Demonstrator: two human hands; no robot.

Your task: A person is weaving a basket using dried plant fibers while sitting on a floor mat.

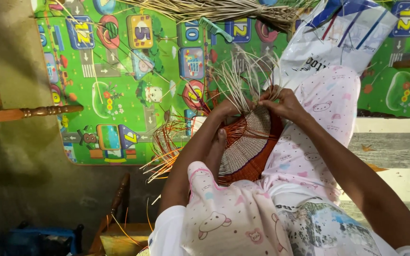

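Basket (247, 147) rim toward play mat (119, 71)

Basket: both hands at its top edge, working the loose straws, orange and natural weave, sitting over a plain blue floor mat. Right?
Not quite. The mat is not plain blue: it is green with colourful cartoon pictures and number tiles, as the head view shows. The rest holds: left hand and right hand are at the top edge of the orange and natural basket, among the loose straws.

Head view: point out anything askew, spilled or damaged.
Nothing looks damaged. Loose straws lie scattered across the green play mat, away from the tied bundle. Both hands, left hand and right hand, grip the half-woven basket.
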